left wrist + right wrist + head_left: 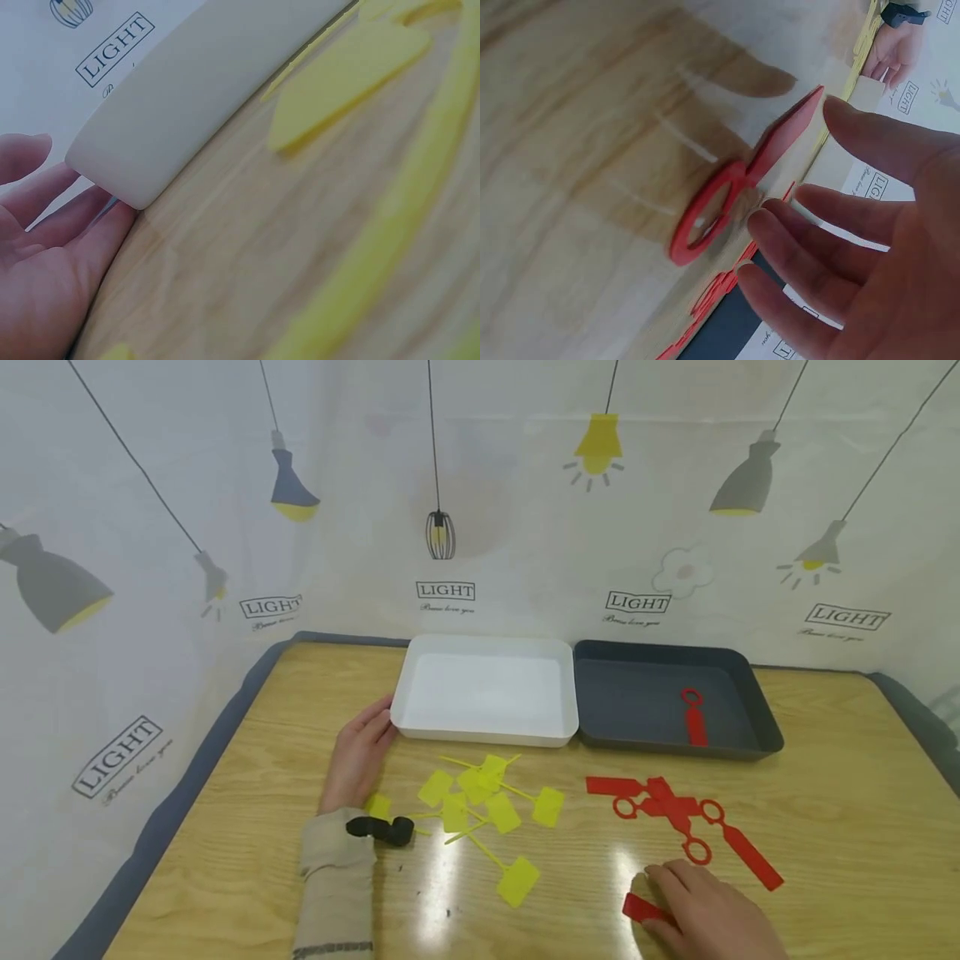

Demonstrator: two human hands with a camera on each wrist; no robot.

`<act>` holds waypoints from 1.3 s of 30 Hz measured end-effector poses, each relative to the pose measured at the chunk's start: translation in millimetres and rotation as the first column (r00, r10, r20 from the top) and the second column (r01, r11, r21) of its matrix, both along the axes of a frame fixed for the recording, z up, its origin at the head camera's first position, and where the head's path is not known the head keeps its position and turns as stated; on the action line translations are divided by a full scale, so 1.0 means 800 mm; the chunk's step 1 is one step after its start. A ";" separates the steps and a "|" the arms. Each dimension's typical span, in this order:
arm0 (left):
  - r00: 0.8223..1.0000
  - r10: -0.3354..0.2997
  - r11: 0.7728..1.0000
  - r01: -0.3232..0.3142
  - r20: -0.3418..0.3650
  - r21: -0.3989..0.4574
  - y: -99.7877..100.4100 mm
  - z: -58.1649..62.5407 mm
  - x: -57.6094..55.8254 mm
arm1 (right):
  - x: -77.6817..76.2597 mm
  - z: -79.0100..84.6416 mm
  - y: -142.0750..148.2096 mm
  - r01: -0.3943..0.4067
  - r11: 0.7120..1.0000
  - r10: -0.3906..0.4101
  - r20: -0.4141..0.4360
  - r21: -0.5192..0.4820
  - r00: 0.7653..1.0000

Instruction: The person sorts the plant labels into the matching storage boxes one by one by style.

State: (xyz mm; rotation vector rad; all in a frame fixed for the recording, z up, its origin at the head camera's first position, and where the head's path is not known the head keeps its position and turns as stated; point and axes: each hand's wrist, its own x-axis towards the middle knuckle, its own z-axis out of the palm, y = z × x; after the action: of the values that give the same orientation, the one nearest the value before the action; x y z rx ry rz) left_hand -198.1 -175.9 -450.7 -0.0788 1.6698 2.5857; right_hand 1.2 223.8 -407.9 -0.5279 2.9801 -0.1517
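Hand, right (712, 910): grip partly open, fingers loosely curved and spread, nothing clasped. Red tag (784, 139): flat, thin, strip-shaped with a ring end; lies on the counter beneath the right thumb and fingers, contact not certain. Sleeve (333, 881), left arm: beige cloth, cuff folded; black strap (382, 829) at the wrist. Counter (262, 793): wood grain, glossy. Yellow tags (502, 812): several, thin rectangular flags with slender tails, loosely heaped, one nearer than the rest. Red tags (678, 810): ring-ended strips, overlapping, right of the yellow. Hand, left (356, 764): grip open, fingers against the white tray's near left corner, thumb apart. White tray (483, 693): shallow, rectangular, rounded corners, smooth. Dark grey tray (622, 702): similar form, just beside; one red tag inside, toward the right. Backdrop (517, 527): pale, creased sheet printed with lamps.
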 end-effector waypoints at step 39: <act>1.000 0.006 1.000 -0.006 0.013 0.016 -0.001 -0.003 -0.004 | -0.007 -0.005 0.000 0.106 0.988 -0.066 0.313 -0.114 0.947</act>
State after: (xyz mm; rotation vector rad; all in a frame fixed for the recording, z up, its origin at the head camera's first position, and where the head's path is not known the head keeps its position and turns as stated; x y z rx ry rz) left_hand -201.0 -176.5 -453.3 -0.1003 1.6475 2.5966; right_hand -4.3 223.7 -411.7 -0.3478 2.6981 -0.3990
